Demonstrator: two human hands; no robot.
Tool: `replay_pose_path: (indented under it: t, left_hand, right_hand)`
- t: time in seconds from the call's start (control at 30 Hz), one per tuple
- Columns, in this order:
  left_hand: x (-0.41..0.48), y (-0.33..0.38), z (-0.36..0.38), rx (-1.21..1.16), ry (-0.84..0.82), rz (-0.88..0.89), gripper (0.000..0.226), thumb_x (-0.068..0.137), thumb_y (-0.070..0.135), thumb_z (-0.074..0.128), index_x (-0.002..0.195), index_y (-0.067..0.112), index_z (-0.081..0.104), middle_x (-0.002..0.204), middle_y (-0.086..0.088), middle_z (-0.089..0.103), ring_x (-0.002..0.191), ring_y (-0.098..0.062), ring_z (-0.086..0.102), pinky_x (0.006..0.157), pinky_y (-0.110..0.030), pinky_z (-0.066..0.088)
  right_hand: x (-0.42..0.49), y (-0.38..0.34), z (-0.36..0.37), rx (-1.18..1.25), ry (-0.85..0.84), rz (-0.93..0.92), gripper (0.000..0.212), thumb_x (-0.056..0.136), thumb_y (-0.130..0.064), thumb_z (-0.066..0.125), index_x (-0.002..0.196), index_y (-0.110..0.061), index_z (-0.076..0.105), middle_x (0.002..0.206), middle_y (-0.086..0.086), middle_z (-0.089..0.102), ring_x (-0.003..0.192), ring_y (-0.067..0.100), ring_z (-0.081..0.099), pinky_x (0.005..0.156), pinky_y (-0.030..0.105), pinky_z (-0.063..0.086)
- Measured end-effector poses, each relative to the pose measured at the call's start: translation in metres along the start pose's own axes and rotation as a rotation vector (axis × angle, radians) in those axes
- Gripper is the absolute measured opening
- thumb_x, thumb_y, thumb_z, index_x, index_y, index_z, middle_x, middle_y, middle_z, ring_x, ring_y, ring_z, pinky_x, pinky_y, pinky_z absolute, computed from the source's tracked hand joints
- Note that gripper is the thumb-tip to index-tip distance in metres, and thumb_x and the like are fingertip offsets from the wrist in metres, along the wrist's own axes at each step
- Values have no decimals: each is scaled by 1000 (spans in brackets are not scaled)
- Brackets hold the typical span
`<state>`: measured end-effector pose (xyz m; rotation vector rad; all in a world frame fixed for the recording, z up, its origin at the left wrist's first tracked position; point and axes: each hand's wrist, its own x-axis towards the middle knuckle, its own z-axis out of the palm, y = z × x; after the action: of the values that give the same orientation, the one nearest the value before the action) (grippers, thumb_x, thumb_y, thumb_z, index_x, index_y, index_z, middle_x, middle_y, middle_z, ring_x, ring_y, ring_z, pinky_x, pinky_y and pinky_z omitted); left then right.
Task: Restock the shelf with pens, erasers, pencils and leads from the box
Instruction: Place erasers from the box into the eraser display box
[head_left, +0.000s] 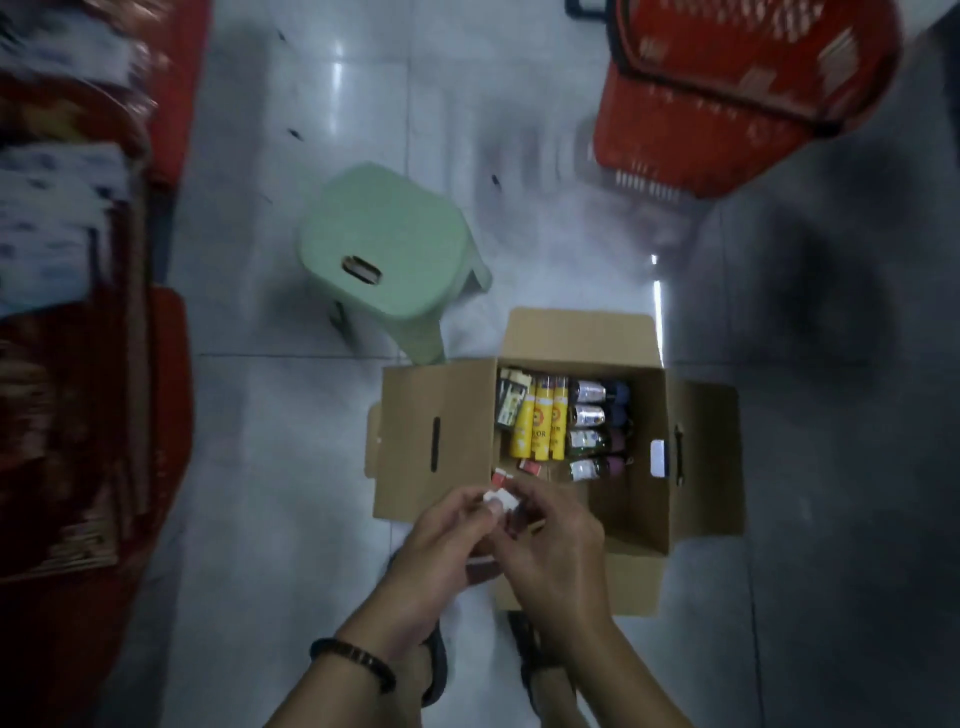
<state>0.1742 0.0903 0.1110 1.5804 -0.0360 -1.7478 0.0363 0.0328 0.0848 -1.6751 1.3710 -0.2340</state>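
Box stands open on the floor — above its near edge the left hand and right hand together pinch a small white pack.

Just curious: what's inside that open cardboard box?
Yellow tubes, silvery dark-capped packs, a dark packet. The left hand and right hand, pinching a small white item, cover one corner of the cardboard box; lower layers are hidden.

Glossy grey tiled floor underfoot. An open box sits on it, flaps spread, a green stool just beside its far-left corner. Red basket stands farther back, right. Sandals planted by the box.
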Motion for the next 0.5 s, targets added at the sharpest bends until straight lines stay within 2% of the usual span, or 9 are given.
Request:
replay_pose_path:
  t: [0.07,0.13,0.2,0.27,0.33,0.4,0.5]
  left_hand:
    - [-51,32,5,-59,-10,69,26,110,23,55,130,16,70,125,-9,77,121,-27,72,104,-47,56]
    - [-106,61,7,-70,3,160,26,109,17,56,131,11,70,125,-14,76,121,-30,71,103,-46,56]
    - [-163,87,7,-77,32,240,26,109,15,57,129,8,70,125,-17,75,118,-31,72,98,-42,58]
    - [-221,104,4,-114,96,301,23,108,15,57,125,5,70,121,-21,75,110,-31,74,86,-36,59]
    - [-277,117,1,-153,172,369,24,109,19,57,121,3,70,118,-25,74,103,-31,74,82,-36,59]
    - [-331,121,-4,-219,264,395,27,111,23,53,117,2,69,117,-28,72,96,-31,71,80,-38,59]
    - [-405,114,-14,-408,367,429,27,111,23,50,111,6,70,104,-21,77,84,-25,72,71,-37,58]
  right_hand:
    - [-17,-55,-26,-37,-17,-52,36,84,-44,74,118,-33,74,100,-14,62,88,4,62,77,33,57]
    - [-38,-111,-54,-43,-69,-128,37,82,-36,78,118,-35,72,102,-14,60,91,5,62,80,32,57]
    - [-60,-164,-82,-54,-138,-223,40,80,-25,80,118,-36,72,102,-17,58,91,2,61,80,26,55]
    - [-86,-214,-107,-80,-232,-311,46,79,-25,79,122,-39,71,102,-19,59,92,-1,60,79,19,51]
    - [-110,-260,-125,-90,-326,-378,48,78,-26,78,124,-40,72,100,-20,64,90,-1,62,77,14,48]
    - [-135,-300,-134,-56,-404,-406,43,80,-20,81,119,-36,75,94,-18,70,86,1,67,74,15,50]
    - [-183,-362,-137,37,-481,-400,44,85,-14,85,119,-40,73,93,-15,75,84,1,70,75,21,58]
